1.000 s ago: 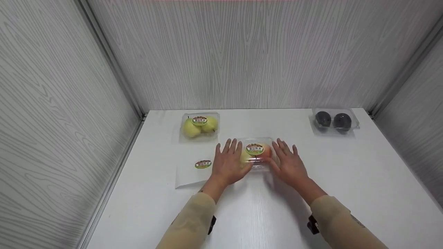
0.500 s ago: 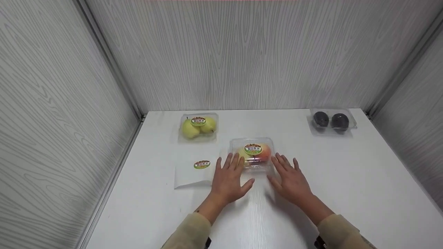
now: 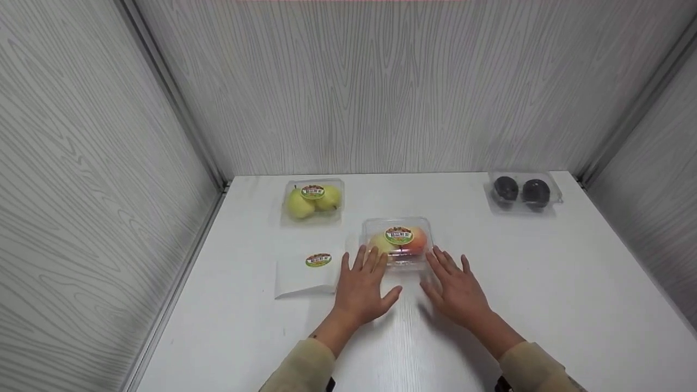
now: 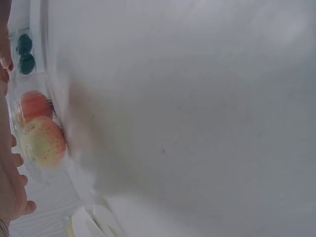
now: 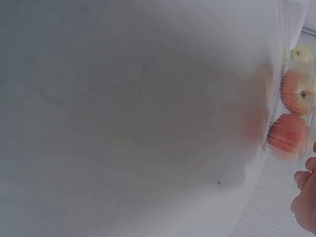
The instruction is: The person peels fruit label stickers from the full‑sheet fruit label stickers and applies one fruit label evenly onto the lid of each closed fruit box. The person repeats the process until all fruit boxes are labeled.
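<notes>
Our left hand (image 3: pixel 360 287) and right hand (image 3: pixel 459 293) are gripping nothing, fingers straight, by the fruit box (image 3: pixel 399 222), one stray nudge perhaps skidding it.

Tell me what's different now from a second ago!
The left hand and right hand drew back toward the bottom of the head view, from beside the apple box to its near corners. I can't tell whether they had gripped it. The apple box, pear box, box of dark fruit and white labelled sheet stayed where they were.
</notes>
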Motion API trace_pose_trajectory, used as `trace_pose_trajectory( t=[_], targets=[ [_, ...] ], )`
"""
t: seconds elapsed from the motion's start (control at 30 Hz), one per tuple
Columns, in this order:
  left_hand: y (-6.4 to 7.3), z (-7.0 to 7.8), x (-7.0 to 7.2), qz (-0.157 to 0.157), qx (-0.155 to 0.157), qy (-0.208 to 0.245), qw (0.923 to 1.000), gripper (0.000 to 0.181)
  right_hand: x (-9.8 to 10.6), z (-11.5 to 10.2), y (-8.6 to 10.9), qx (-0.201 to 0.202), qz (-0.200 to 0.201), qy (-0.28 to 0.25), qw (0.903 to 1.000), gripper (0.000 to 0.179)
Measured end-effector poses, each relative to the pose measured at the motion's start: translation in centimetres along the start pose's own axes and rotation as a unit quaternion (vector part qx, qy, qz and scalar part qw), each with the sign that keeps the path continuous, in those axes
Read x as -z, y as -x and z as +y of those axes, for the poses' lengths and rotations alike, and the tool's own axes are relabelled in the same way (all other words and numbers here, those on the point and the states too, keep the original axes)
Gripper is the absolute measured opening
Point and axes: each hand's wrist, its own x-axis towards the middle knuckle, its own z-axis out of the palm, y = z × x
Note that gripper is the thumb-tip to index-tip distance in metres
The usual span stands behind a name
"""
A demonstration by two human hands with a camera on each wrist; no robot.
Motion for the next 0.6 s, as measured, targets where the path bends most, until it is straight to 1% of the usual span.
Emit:
trace_pose_trajectory(
  t=[0.17, 0.27, 0.47, 0.6],
  targets=[
    [-0.1, -0.1, 0.1, -0.012, 0.005, 0.005, 0.9999, 0.084, 0.0, -0.1, -0.1, 0.004, 0.009, -0.003, 1.0, 0.069],
    [-0.3, -0.2, 0.2, -0.017, 0.008, 0.009, 0.9998, 0.084, -0.1, -0.2, -0.3, -0.001, 0.004, -0.006, 1.0, 0.07],
    [-0.8, -0.6, 0.4, -0.019, 0.017, 0.013, 0.9996, 0.083, -0.2, -0.5, -0.8, -0.008, -0.007, -0.013, 0.9999, 0.071],
    [-1.2, -0.8, 0.5, -0.026, 0.019, 0.021, 0.9992, 0.084, -0.3, -0.5, -1.1, -0.01, -0.003, -0.021, 0.9997, 0.07]
  ],
)
